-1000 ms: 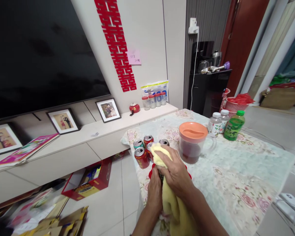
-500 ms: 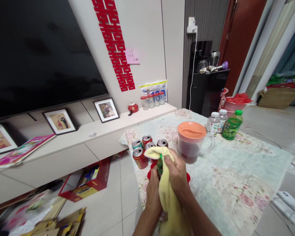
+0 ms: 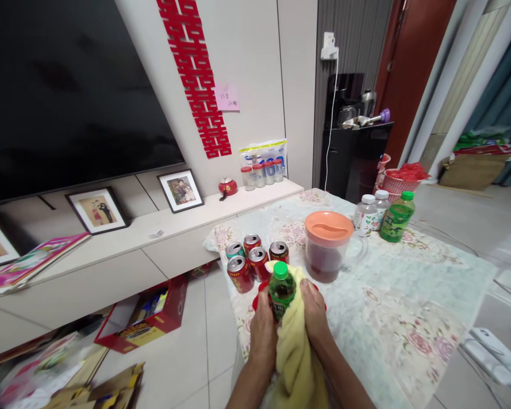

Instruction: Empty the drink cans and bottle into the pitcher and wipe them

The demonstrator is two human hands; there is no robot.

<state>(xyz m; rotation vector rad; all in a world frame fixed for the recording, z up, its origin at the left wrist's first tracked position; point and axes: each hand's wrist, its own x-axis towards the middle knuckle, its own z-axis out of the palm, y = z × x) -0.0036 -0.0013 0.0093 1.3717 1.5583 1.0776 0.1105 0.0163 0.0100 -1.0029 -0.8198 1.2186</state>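
Standing cap-up between the two hands is a green bottle [image 3: 282, 291], held above the near left part of the worktop [image 3: 413, 284]. Its screw cap [image 3: 280, 270] is bright green, its shoulder clear and tinted green, and below that sits a dark label with pale lettering (too small to read for certain). The cap points upward, and the long axis runs close to vertical, with the cap end tipped very slightly left in the view. The base is hidden, so whether it touches the red dish [image 3: 322, 299] behind the hands cannot be told.

The left hand [image 3: 263, 329] has its grip curled around the bottle's left side. The right hand [image 3: 315, 309] has its grip closed on a yellow cloth [image 3: 296, 341], pressing it along the bottle's right side; the cloth hangs down between the forearms.

Just beyond stand five drink cans [image 3: 258, 267], with an orange-lidded jug [image 3: 326, 255] to their right. Farther right, a similar green-capped bottle [image 3: 396, 221] stands beside two white-capped bottles [image 3: 365, 217].
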